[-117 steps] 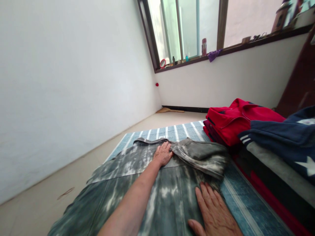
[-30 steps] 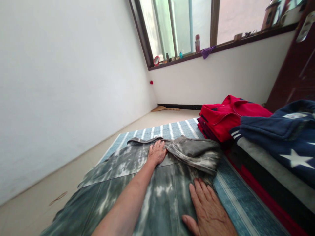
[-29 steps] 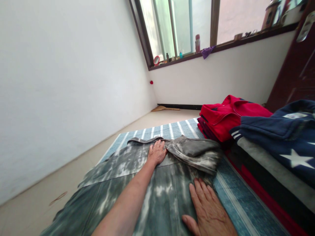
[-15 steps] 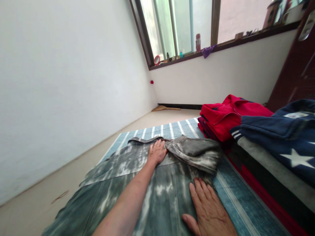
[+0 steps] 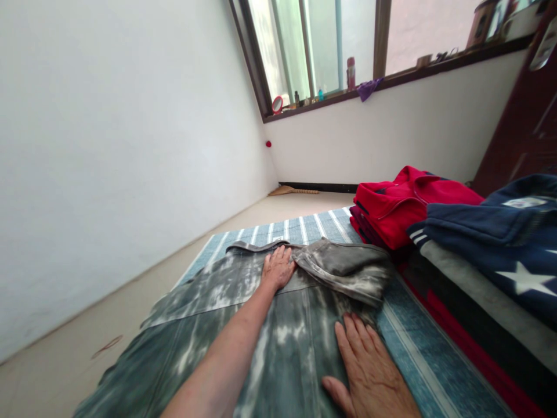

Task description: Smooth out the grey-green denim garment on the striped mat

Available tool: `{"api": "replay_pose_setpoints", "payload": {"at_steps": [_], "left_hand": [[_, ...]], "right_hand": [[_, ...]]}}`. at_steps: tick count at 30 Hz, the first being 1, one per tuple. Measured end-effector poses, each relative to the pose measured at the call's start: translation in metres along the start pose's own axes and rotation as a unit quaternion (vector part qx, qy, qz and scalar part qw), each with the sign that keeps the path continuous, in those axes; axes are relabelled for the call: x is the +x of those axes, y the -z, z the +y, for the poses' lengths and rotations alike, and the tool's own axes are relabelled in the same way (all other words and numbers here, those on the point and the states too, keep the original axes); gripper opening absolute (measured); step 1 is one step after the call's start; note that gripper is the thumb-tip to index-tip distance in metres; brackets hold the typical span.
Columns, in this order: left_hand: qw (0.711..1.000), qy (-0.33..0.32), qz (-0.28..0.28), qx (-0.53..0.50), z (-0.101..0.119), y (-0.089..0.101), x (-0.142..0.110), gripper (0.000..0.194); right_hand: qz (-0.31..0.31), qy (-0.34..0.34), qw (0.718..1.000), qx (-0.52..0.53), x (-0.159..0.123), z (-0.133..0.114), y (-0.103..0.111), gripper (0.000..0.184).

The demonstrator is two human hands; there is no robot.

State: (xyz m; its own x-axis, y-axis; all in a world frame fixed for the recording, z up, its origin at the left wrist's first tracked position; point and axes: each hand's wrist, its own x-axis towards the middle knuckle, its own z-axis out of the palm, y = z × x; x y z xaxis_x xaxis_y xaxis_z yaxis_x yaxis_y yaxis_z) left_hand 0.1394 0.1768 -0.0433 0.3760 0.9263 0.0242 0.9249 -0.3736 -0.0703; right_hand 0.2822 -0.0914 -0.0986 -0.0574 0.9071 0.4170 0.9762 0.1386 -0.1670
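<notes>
A mottled grey-green denim garment (image 5: 296, 354) lies spread flat on a mat, its far part folded back into a thick fold (image 5: 348, 273). My left hand (image 5: 278, 268) rests palm down at the edge of that fold, pressing on the cloth with nothing gripped. Lower right, my right hand (image 5: 365, 371) lies flat on the garment with its fingers spread, near the garment's right side. Neither hand holds anything.
The blue striped mat (image 5: 418, 348) lies on a beige floor (image 5: 87, 307). To the right are a folded red jacket (image 5: 409, 209) and a navy sweatshirt with a white star (image 5: 500, 232). A white wall (image 5: 130, 145) runs along the left; a broom (image 5: 292, 191) lies at the far wall.
The view has shifted slightly since the earlier frames. Both hands stay on the garment in nearly the same places, and the fold looks unchanged.
</notes>
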Motion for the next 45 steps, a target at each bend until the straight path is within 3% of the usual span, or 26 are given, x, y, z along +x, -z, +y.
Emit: {"api": "replay_pose_setpoints", "payload": {"at_steps": [27,45], "left_hand": [[1.000,0.000,-0.003,0.005,0.0015,0.0028,-0.0009,0.058],[1.000,-0.001,0.000,0.004,0.0007,0.0009,0.0005,0.057]], "right_hand": [[-0.033,0.000,0.999,-0.001,0.0042,0.0000,0.0094,0.070],[-0.009,0.001,1.000,-0.003,0.0019,-0.0002,0.0081,0.071]]}}
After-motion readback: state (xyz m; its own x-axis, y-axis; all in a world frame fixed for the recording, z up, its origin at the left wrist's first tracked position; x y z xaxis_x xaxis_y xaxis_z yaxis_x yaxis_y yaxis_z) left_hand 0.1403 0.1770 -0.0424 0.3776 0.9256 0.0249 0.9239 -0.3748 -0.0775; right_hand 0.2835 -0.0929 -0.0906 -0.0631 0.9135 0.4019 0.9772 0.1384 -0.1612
